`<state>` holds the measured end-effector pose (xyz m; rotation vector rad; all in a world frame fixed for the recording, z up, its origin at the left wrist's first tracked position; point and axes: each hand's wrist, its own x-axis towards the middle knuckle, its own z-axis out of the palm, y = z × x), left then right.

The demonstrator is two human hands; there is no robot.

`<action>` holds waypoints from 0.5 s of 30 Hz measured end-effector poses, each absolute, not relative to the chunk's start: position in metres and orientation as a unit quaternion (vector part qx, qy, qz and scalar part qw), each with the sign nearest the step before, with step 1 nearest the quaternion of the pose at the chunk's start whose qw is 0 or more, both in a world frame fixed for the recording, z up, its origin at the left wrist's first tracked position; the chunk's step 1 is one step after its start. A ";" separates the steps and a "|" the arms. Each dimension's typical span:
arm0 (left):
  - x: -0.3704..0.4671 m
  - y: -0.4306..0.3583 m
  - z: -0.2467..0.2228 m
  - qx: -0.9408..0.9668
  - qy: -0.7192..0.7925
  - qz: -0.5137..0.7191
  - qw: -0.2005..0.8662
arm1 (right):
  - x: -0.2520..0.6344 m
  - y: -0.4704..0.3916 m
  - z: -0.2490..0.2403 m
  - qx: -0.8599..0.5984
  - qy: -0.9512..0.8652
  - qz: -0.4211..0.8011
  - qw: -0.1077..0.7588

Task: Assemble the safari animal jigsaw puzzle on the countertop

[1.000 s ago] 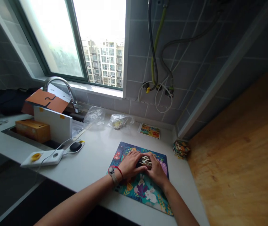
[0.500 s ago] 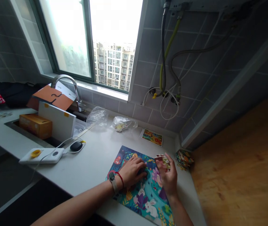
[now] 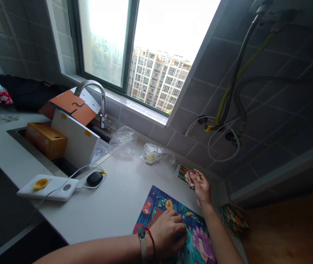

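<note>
A colourful picture puzzle (image 3: 202, 229) with animals on a dark blue and teal ground lies at the counter's front right. On it rests my left hand (image 3: 170, 233), its fingers curled down; the fingertips and anything under them are hidden. My right hand (image 3: 202, 189) is raised beyond the puzzle's far edge, closed round several small puzzle pieces (image 3: 191, 178). Just behind those pieces, partly covered by them, lies a small printed picture card (image 3: 181, 171). A pile of more puzzle pieces (image 3: 233, 219) sits to the right of my right forearm.
Clear plastic bags (image 3: 153, 154) lie along the wall. At left are a power strip (image 3: 48, 187), a black oval gadget (image 3: 94, 179) with a white cable, and a sink holding an orange box (image 3: 46, 140) and white panel (image 3: 75, 137). A faucet (image 3: 103, 99) rises behind.
My right hand has moved with the pieces from over the puzzle to the picture card. My left hand stays on the puzzle, its fingers more curled. The whole view has shifted and tilted.
</note>
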<state>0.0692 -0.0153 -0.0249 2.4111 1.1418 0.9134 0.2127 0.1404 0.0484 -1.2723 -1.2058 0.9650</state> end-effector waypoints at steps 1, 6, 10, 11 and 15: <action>0.071 -0.013 -0.030 0.849 0.384 0.324 0.165 | 0.200 0.159 0.046 -0.539 -0.507 0.415 0.529; 0.083 0.002 -0.060 0.882 0.317 0.303 0.171 | 0.149 0.225 0.030 -0.543 -0.535 0.488 0.425; 0.088 0.012 -0.072 0.886 0.281 0.309 0.203 | 0.127 0.250 0.027 -0.509 -0.580 0.537 0.342; 0.089 0.013 -0.075 0.884 0.274 0.312 0.214 | 0.122 0.255 0.027 -0.498 -0.592 0.542 0.326; 0.098 0.019 -0.088 0.879 0.254 0.321 0.244 | 0.102 0.267 0.028 -0.458 -0.646 0.525 0.312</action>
